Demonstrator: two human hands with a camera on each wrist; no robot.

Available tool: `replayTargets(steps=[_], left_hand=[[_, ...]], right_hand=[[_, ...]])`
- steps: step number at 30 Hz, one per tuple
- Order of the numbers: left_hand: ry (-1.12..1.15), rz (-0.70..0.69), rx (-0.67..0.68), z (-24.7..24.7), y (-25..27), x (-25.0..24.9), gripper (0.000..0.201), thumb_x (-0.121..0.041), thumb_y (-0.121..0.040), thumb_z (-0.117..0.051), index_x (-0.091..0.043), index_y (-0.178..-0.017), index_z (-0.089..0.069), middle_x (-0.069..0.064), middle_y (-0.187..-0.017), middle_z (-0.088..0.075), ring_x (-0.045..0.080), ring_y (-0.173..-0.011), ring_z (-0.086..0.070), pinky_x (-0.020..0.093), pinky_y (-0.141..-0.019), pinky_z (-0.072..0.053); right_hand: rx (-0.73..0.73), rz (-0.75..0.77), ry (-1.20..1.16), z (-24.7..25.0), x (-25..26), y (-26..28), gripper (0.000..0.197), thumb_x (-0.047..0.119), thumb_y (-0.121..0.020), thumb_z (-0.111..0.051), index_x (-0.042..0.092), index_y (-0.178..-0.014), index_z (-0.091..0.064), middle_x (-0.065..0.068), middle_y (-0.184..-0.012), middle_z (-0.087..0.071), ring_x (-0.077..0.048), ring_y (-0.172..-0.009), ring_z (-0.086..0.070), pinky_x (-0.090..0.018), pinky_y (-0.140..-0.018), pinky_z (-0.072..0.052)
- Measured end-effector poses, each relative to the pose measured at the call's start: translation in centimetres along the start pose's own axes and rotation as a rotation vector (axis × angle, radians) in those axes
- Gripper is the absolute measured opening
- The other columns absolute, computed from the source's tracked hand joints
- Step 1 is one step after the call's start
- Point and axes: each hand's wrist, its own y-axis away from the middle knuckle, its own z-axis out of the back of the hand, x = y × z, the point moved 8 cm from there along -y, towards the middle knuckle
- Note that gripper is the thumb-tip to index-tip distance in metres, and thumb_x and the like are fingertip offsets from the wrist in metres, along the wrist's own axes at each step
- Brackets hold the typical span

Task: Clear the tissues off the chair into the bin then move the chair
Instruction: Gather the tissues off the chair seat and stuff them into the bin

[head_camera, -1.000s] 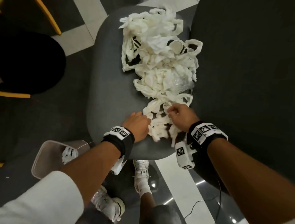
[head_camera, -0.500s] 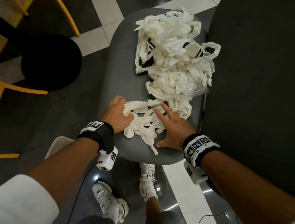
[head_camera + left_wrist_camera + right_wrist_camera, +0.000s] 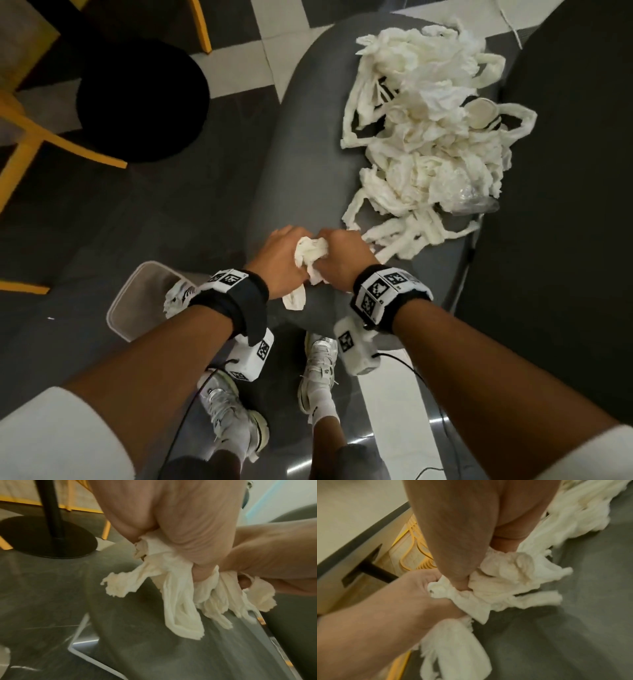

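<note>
— Since a moment ago our hands have closed together: left hand [image 3: 279,260] and right hand [image 3: 342,258] now clutch one crumpled wad of tissues [image 3: 310,251] over the chair [image 3: 301,171] front edge.

— Soft ragged strips dangle; our fingers are buried. Beyond, the tissue pile [image 3: 428,137] hides some clear plastic; the bin [image 3: 144,294] is half covered.

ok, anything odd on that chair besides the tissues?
Yes: two black-striped paper cups and a clear plastic wrapper lie tangled in the tissue pile on the chair. Both hands grip a wad.

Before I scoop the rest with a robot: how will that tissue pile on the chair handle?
Likely floppy and light: the tissue wad droops from both hands. The tissue pile looks tangled, so strips may trail.
</note>
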Motion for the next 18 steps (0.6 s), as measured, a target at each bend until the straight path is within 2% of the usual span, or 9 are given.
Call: replayTargets(steps=[2, 5, 8, 10, 12, 14, 16, 18], left_hand=[[0.078, 0.020, -0.054, 2.3, 1.2, 1.6, 0.034, -0.010, -0.071, -0.073, -0.020, -0.102, -0.062, 0.000, -0.101, -0.061, 0.019, -0.094, -0.058, 0.032, -0.079, -0.048], [0.181, 0.093, -0.114, 6.2, 4.0, 5.9, 0.040, -0.004, -0.068, -0.071, -0.023, -0.103, -0.062, -0.004, -0.101, -0.063, 0.013, -0.089, -0.061, 0.026, -0.073, -0.049], [0.223, 0.139, -0.174, 9.5, 7.4, 10.6, 0.045, -0.002, -0.069, -0.068, -0.024, -0.108, -0.065, -0.002, -0.105, -0.065, 0.014, -0.095, -0.063, 0.030, -0.081, -0.052], [0.227, 0.195, -0.213, 11.3, 9.9, 14.4, 0.049, -0.003, -0.071, -0.065, -0.027, -0.113, -0.065, -0.003, -0.109, -0.064, 0.013, -0.098, -0.063, 0.029, -0.085, -0.051], [0.245, 0.276, -0.255, 12.6, 12.4, 19.1, 0.047, -0.004, -0.074, -0.064, -0.027, -0.115, -0.065, -0.007, -0.109, -0.064, 0.010, -0.097, -0.062, 0.021, -0.082, -0.049], [0.242, 0.323, -0.298, 13.4, 14.6, 23.8, 0.040, -0.009, -0.078, -0.065, -0.031, -0.111, -0.066, -0.011, -0.106, -0.066, 0.006, -0.096, -0.063, 0.010, -0.075, -0.044], [0.236, 0.391, -0.350, 13.5, 16.6, 28.6, 0.032, -0.014, -0.081, -0.067, -0.032, -0.108, -0.067, -0.011, -0.104, -0.068, 0.008, -0.095, -0.064, 0.007, -0.070, -0.041], [0.230, 0.489, -0.398, 13.0, 18.6, 33.5, 0.028, -0.018, -0.082, -0.068, -0.026, -0.109, -0.068, -0.006, -0.104, -0.069, 0.013, -0.093, -0.065, 0.009, -0.067, -0.039]], right_hand=[[-0.029, -0.029, -0.107, -1.1, 2.5, -0.2, 0.018, 0.025, -0.085, -0.061, 0.012, -0.098, -0.066, -0.012, -0.099, -0.072, -0.032, -0.094, -0.066, -0.032, -0.073, -0.047], [-0.004, -0.029, -0.203, -4.0, 7.8, -0.7, 0.006, 0.023, -0.085, -0.060, 0.017, -0.084, -0.062, -0.009, -0.095, -0.073, -0.030, -0.087, -0.064, -0.032, -0.072, -0.047], [0.045, 0.002, -0.284, -7.5, 13.3, -1.2, 0.017, 0.016, -0.086, -0.060, 0.009, -0.099, -0.066, -0.010, -0.099, -0.072, -0.028, -0.095, -0.066, -0.038, -0.084, -0.054], [0.088, 0.013, -0.309, -10.7, 16.6, -1.6, 0.016, 0.015, -0.086, -0.060, 0.011, -0.099, -0.067, -0.010, -0.097, -0.072, -0.028, -0.094, -0.066, -0.036, -0.083, -0.053], [0.125, 0.025, -0.323, -14.4, 19.8, -2.5, 0.018, 0.015, -0.086, -0.061, 0.012, -0.102, -0.070, -0.010, -0.099, -0.073, -0.029, -0.095, -0.067, -0.032, -0.078, -0.050], [0.150, 0.056, -0.322, -18.4, 23.0, -3.4, 0.021, 0.014, -0.086, -0.060, 0.010, -0.104, -0.071, -0.011, -0.101, -0.075, -0.031, -0.097, -0.069, -0.032, -0.081, -0.053], [0.182, 0.075, -0.316, -22.9, 25.5, -4.6, 0.023, 0.014, -0.088, -0.059, 0.009, -0.106, -0.071, -0.013, -0.103, -0.075, -0.031, -0.097, -0.070, -0.039, -0.087, -0.057], [0.224, 0.057, -0.310, -27.8, 26.8, -5.9, 0.023, 0.014, -0.090, -0.059, 0.008, -0.110, -0.070, -0.013, -0.105, -0.074, -0.029, -0.098, -0.070, -0.040, -0.088, -0.057]])
